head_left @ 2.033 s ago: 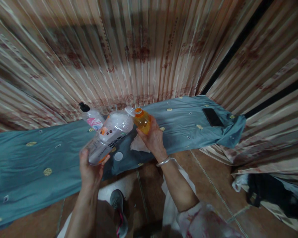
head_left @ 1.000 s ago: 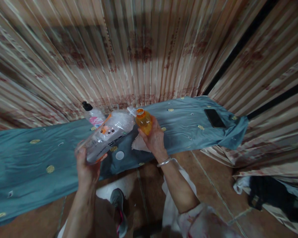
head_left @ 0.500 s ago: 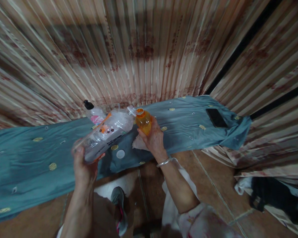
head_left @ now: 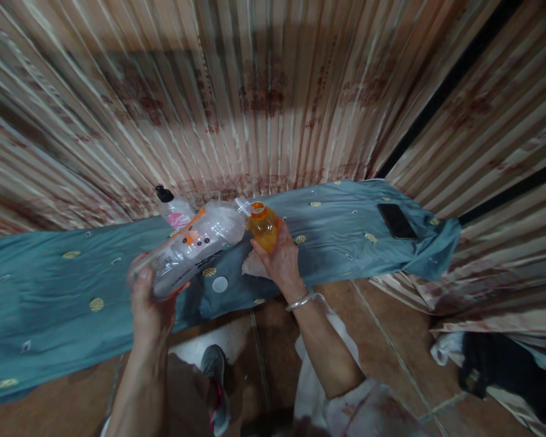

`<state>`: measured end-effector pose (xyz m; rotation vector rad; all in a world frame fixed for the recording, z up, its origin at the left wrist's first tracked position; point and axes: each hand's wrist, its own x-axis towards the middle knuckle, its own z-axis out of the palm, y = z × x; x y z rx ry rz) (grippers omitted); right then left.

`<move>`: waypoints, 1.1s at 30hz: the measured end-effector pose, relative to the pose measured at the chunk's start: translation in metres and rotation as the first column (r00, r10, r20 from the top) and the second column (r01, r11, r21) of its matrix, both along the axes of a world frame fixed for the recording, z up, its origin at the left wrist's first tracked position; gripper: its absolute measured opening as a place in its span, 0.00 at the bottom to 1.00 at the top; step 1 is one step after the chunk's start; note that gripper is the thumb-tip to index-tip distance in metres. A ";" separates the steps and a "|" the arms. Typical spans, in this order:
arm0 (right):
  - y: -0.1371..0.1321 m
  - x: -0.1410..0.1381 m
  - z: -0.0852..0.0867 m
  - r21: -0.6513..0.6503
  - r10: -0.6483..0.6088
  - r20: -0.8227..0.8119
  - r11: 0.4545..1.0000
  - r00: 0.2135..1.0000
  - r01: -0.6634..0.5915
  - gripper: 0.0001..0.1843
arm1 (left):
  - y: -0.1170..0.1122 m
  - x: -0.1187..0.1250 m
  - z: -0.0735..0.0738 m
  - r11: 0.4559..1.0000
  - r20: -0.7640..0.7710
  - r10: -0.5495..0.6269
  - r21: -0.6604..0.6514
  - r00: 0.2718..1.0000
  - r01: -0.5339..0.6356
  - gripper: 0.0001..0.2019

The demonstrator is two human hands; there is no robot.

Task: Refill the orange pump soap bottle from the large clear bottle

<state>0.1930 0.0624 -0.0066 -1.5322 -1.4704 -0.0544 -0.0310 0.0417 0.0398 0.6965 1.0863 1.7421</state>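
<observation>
One clear bottle (head_left: pixel 195 250) flatter, one orange bottle (head_left: pixel 264 228)

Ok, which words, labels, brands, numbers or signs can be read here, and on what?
None is readable.
Clear bottle in the left hand: black lettering, too blurred.
Orange bottle in the right hand: no lettering visible.
Black-topped bottle: pink print, too blurred.
Curtain: columns of dark marks, too small to tell whether they are writing.

Three bottles show: one clear bottle (head_left: pixel 198 247) and one orange bottle (head_left: pixel 264 228) over the worktop (head_left: pixel 341 243), one pump bottle (head_left: pixel 176 212) by its far edge. The worktop bears one cap (head_left: pixel 220 284), one phone (head_left: pixel 397 221), one pale scrap (head_left: pixel 253 266).
</observation>
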 end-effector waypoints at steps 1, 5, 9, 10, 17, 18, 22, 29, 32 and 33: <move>0.000 0.000 0.000 -0.002 0.002 -0.006 1.000 1.000 -0.002 0.38 | 0.000 0.000 0.000 1.000 0.001 -0.002 0.006 1.000 0.002 0.27; 0.000 0.001 0.000 -0.020 0.010 -0.032 1.000 0.999 -0.010 0.38 | 0.000 0.000 0.001 1.000 0.002 0.007 0.024 1.000 -0.007 0.26; 0.000 0.002 -0.001 -0.016 0.011 -0.034 1.000 0.999 -0.012 0.39 | 0.003 0.001 0.001 1.000 -0.019 0.002 0.023 1.000 -0.002 0.24; 0.001 0.003 -0.001 -0.015 0.007 -0.029 1.000 1.000 -0.007 0.39 | 0.004 0.002 0.001 1.000 -0.024 0.003 0.029 1.000 -0.002 0.25; 0.001 0.005 -0.004 0.017 -0.028 -0.003 0.999 1.000 0.028 0.38 | 0.007 0.004 0.001 0.999 -0.023 0.009 0.032 1.000 -0.008 0.29; 0.001 0.005 -0.004 0.019 -0.029 -0.006 0.999 1.000 0.030 0.39 | 0.006 0.005 0.002 1.000 -0.023 0.007 0.030 1.000 -0.006 0.28; 0.000 0.007 -0.003 0.007 -0.013 -0.023 1.000 1.000 0.013 0.40 | 0.005 0.010 0.006 0.999 -0.029 0.030 0.044 0.999 -0.028 0.25; 0.001 0.007 -0.004 -0.019 -0.023 -0.019 1.000 1.000 0.023 0.41 | 0.006 0.014 0.010 0.997 -0.025 0.059 0.055 0.998 -0.058 0.30; 0.001 0.007 -0.005 0.008 -0.029 -0.006 1.000 1.000 0.029 0.40 | 0.007 0.014 0.010 0.997 -0.042 0.068 0.052 0.997 -0.065 0.31; 0.001 0.007 -0.005 0.014 -0.028 -0.005 1.000 1.000 0.028 0.40 | 0.006 0.014 0.011 0.996 -0.054 0.072 0.047 0.996 -0.069 0.30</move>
